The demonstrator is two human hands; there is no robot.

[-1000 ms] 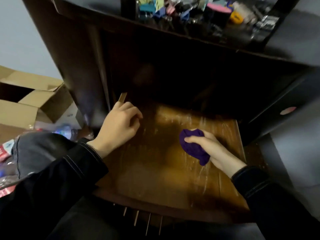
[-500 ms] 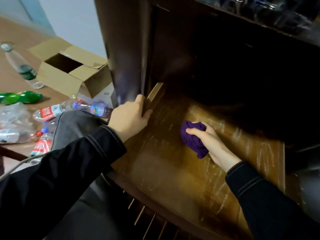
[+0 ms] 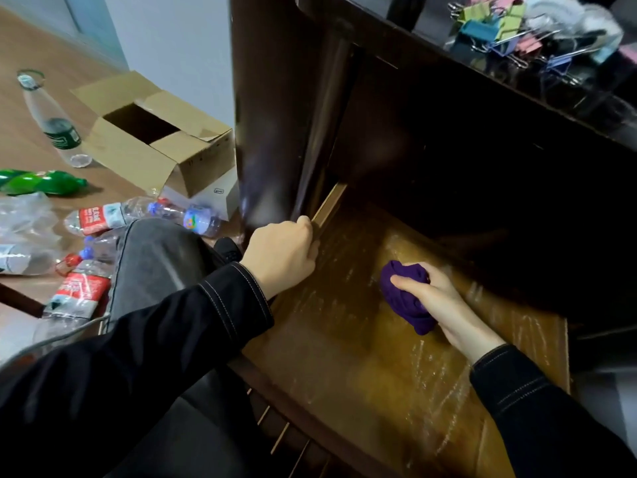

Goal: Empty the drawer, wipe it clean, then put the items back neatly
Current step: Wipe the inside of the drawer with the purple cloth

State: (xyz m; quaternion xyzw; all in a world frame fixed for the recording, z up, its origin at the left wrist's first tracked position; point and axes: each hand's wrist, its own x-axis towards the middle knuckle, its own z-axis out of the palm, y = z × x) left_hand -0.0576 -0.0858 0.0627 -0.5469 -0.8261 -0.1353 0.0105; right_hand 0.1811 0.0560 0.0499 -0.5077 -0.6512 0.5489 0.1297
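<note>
Left hand (image 3: 281,251) grips the drawer (image 3: 331,357) side; right hand (image 3: 436,301) clutches a purple cloth (image 3: 403,298)

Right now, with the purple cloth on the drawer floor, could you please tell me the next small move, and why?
Probably sweep the purple cloth toward the near right of the drawer, where pale streaks show: the right hand grips it mid-floor and the left hand steadies its wall.

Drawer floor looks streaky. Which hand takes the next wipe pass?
Right, probably. The right hand grips the purple cloth, pressed on the floor of the drawer amid the streaks. The left hand is curled over the drawer's left edge, holds no cloth, and seems better left bracing it.
</note>
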